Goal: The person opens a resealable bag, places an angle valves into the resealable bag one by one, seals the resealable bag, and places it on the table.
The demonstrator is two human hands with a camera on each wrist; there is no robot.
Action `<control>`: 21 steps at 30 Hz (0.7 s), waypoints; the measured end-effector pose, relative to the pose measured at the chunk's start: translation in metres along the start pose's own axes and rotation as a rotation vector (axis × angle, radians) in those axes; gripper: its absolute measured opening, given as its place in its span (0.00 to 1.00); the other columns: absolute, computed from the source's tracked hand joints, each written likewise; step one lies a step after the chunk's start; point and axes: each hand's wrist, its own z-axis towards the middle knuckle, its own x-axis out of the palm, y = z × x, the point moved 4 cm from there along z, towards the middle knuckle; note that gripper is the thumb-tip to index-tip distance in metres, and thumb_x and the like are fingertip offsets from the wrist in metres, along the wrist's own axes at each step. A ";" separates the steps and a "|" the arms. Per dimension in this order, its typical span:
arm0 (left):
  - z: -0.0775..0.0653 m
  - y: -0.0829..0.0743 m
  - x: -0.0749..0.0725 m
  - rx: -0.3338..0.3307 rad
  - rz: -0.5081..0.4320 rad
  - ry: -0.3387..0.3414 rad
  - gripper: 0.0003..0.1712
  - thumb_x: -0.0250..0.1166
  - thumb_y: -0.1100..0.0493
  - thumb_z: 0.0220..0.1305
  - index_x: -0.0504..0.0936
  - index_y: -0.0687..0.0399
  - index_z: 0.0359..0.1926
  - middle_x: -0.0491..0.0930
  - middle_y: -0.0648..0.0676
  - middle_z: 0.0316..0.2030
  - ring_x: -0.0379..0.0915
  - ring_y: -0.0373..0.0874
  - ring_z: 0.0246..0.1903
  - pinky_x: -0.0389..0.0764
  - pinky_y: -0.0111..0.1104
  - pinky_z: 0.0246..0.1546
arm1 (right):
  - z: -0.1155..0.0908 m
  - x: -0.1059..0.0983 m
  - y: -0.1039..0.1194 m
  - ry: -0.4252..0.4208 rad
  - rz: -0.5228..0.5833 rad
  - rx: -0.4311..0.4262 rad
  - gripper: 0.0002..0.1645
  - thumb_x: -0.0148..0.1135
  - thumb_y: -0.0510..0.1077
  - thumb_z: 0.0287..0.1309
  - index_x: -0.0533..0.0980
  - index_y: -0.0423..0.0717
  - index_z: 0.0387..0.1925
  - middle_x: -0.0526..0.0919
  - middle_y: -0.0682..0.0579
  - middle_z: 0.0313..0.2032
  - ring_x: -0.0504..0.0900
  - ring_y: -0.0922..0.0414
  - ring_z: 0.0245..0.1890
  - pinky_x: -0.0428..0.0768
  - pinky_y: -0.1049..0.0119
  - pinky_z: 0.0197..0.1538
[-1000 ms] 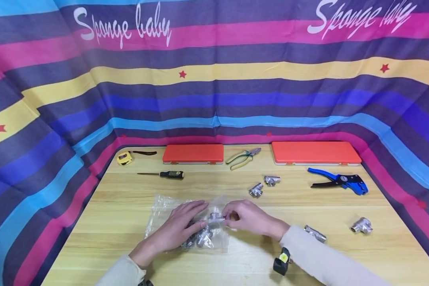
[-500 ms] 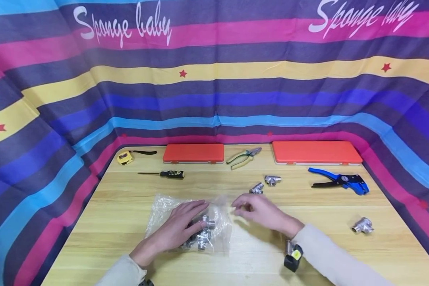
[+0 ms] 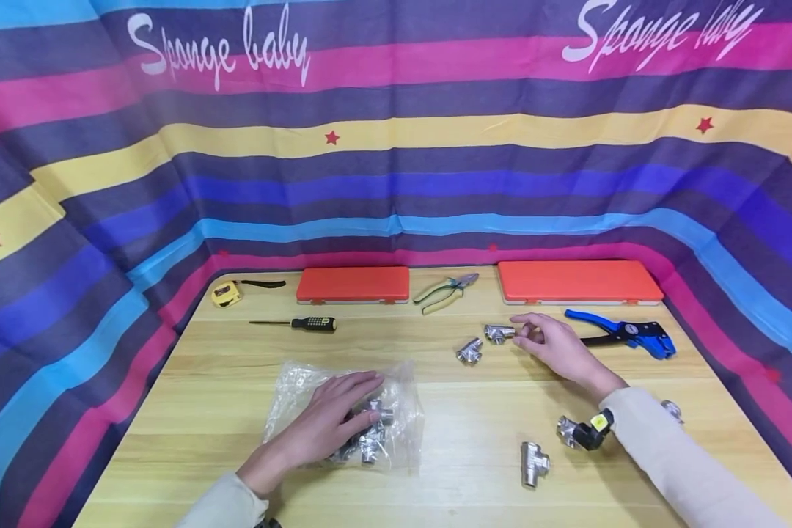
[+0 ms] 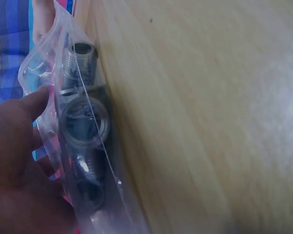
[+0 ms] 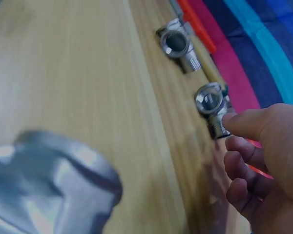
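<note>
My left hand [image 3: 335,418] rests with extended fingers on a clear plastic bag [image 3: 402,425]. Several silvery threaded tee fittings [image 3: 372,440] lie inside the bag, partly hidden under the palm. In the left wrist view a tee fitting [image 4: 85,122] shows through the plastic beside the thumb. My right hand [image 3: 561,352] reaches across the table, its thumb and index finger right at the end of a loose tee fitting [image 3: 499,334]. The right wrist view has the thumb overlapping that tee fitting [image 5: 212,105]. Another tee fitting [image 3: 470,351] lies just left of it.
Nearer me lie a tee fitting [image 3: 533,465], one beside the wrist camera [image 3: 567,431], and one partly behind the right sleeve [image 3: 672,411]. Along the back are a tape measure [image 3: 226,294], screwdriver [image 3: 313,323], pliers [image 3: 446,292], blue wire stripper [image 3: 640,336] and two red cases [image 3: 353,284].
My right hand has left the bag's right side and moved right and back to the loose tee fitting. The left hand stays on the bag. A fitting near the front now shows in full.
</note>
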 end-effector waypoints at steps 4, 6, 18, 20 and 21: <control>0.000 0.000 0.001 -0.010 0.000 0.011 0.35 0.59 0.41 0.83 0.70 0.50 0.81 0.68 0.57 0.81 0.61 0.62 0.81 0.52 0.71 0.81 | 0.002 0.004 -0.008 0.004 -0.019 -0.002 0.23 0.69 0.43 0.76 0.80 0.38 0.66 0.88 0.51 0.44 0.88 0.57 0.44 0.87 0.61 0.52; 0.000 0.000 0.001 -0.011 0.001 0.011 0.35 0.59 0.41 0.83 0.71 0.50 0.81 0.68 0.57 0.81 0.61 0.63 0.81 0.52 0.71 0.80 | 0.002 0.006 -0.009 0.006 -0.019 0.006 0.18 0.69 0.44 0.75 0.83 0.39 0.61 0.88 0.51 0.44 0.88 0.55 0.45 0.87 0.57 0.53; -0.003 0.002 0.000 -0.006 0.006 -0.003 0.32 0.58 0.40 0.84 0.75 0.48 0.79 0.70 0.56 0.80 0.64 0.63 0.79 0.57 0.72 0.79 | -0.007 -0.001 -0.011 -0.010 -0.051 0.048 0.08 0.68 0.41 0.72 0.82 0.45 0.49 0.90 0.52 0.41 0.89 0.51 0.45 0.87 0.47 0.55; -0.003 0.002 0.000 -0.008 0.000 0.000 0.32 0.58 0.40 0.84 0.74 0.48 0.79 0.70 0.56 0.80 0.63 0.63 0.80 0.56 0.72 0.79 | -0.011 -0.005 -0.011 -0.016 -0.050 0.046 0.07 0.67 0.41 0.73 0.82 0.46 0.49 0.90 0.52 0.41 0.89 0.53 0.44 0.87 0.51 0.54; -0.003 0.002 0.000 -0.008 -0.002 0.000 0.32 0.58 0.40 0.84 0.74 0.48 0.79 0.70 0.56 0.80 0.63 0.63 0.80 0.56 0.72 0.79 | -0.013 -0.006 -0.011 -0.021 -0.050 0.038 0.07 0.67 0.41 0.73 0.82 0.46 0.49 0.90 0.52 0.41 0.88 0.55 0.44 0.87 0.54 0.53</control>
